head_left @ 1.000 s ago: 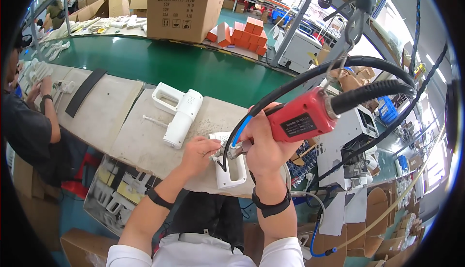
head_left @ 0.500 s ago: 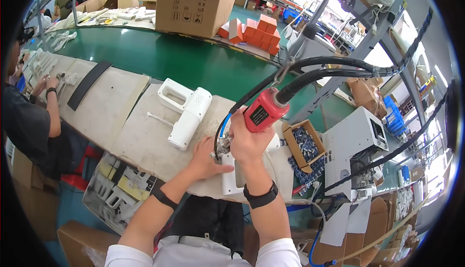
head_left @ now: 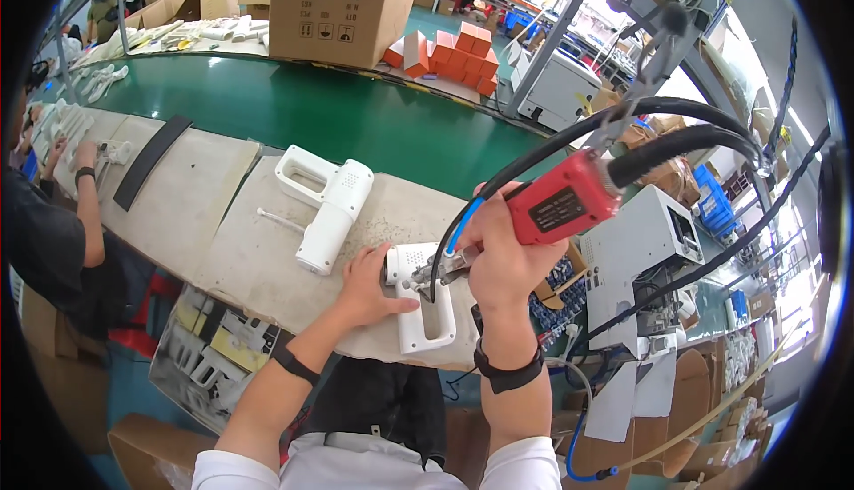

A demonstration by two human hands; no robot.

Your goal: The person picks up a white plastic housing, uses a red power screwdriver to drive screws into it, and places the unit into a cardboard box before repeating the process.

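Red tool: a red powered screwdriver [head_left: 562, 208] with thick black hoses and a thin blue tube is gripped in the right hand [head_left: 503, 254], fingers wrapped fully round its body, its metal tip angled down and to the left.
White part: a white plastic housing [head_left: 424, 299] with a handle-shaped opening lies flat on the table [head_left: 240, 250], near its front edge; the tool's tip touches its upper end.
Left hand [head_left: 369, 285]: pressed palm-down on the left side of the white housing, fingers curled loosely over its edge, steadying it rather than closed round it.
Second housing [head_left: 325, 205]: a similar white piece lies further back on the table, apart from both hands.
White stick [head_left: 280, 220]: lies just left of the second housing.
Co-worker: another person's arm [head_left: 86, 196] rests on the table far to the left.
Background: a cardboard box [head_left: 342, 1] and orange cartons [head_left: 454, 54] stand beyond the green belt [head_left: 338, 116].
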